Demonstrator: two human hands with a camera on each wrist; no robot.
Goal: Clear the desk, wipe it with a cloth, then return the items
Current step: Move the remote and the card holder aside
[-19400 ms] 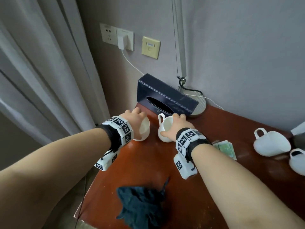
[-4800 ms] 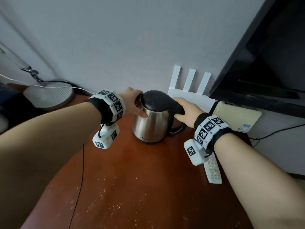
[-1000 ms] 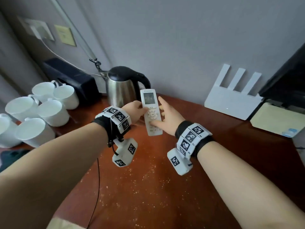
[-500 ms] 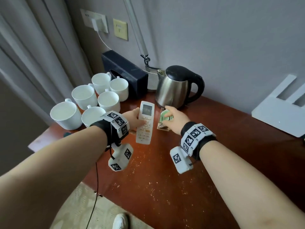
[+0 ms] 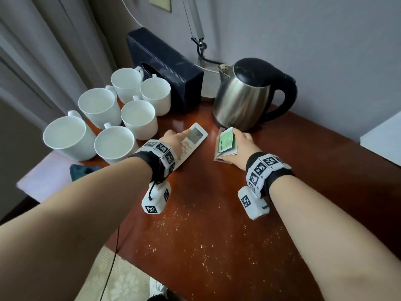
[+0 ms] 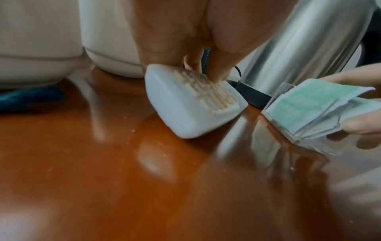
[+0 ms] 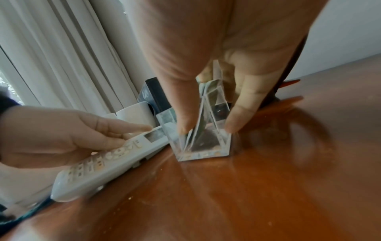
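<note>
Reddish-brown wooden desk (image 5: pixel 217 235) is slick and glossy, with pale crumbs scattered over the near part, so small stuff will probably skate around on it. Steel kettle (image 5: pixel 243 101) at the back looks like the heaviest piece; I'd take it by the black handle. Six white mugs (image 5: pixel 138 118) bunched at the left are probably ceramic, so chip-prone and best lifted by the handles. Dark cloth (image 5: pixel 82 171) peeks out beside the nearest mugs, soft and easy to bunch up.

White remote (image 5: pixel 191 144) lies flat between the mugs and kettle; left hand (image 5: pixel 173 142) rests on it, index finger straight out over the screen end, other fingers loosely bent on the buttons. Light, stiff plastic, so pinch it by the long edges.

Clear holder of green packets (image 5: pixel 226 143) sits just in front of the kettle, right hand (image 5: pixel 240 148) pinching it, thumb on one side and fingers on the other. Light, rigid and probably slippery; the packets look loose, so keep it upright.
</note>
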